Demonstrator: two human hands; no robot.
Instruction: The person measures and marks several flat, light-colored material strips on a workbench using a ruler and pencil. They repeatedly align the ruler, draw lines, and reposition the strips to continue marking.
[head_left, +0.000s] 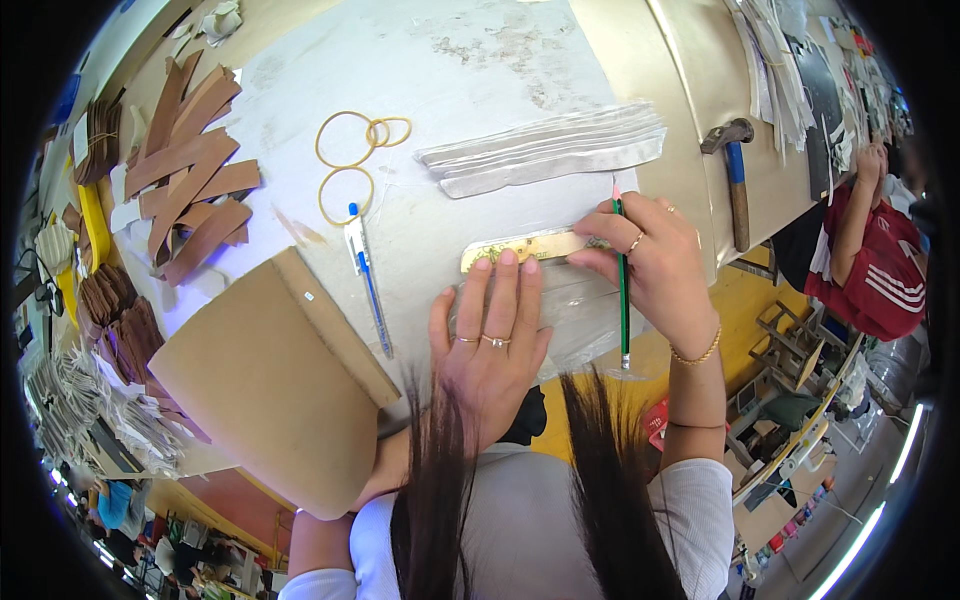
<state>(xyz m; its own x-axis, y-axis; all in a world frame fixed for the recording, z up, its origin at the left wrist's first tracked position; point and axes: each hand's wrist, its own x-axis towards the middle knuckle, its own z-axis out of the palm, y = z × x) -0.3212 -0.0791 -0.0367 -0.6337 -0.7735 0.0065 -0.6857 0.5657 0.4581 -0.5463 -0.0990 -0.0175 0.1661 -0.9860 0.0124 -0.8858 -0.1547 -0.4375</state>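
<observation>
My left hand [490, 335] lies flat, its fingertips pressing on a pale yellow patterned strip [520, 249]. A green pencil [624, 300] rests in my right hand [655, 265], its pinkish tip pointing away from me. The thumb and index finger of that hand close at the strip's right end; whether they pinch it I cannot tell. Under the strip is a light, clear plastic-like sheet [575, 310]. Just beyond lies a stack of silvery grey strips [545, 150]. A blue pen [375, 305] lies left of my left hand.
Rubber bands [345, 168] and a brown folder-like board [275, 390] lie to the left. Brown strips [195, 165] are heaped at the far left. A hammer [736, 180] lies at the right, near the table edge. A person in a red top [875, 260] is further right.
</observation>
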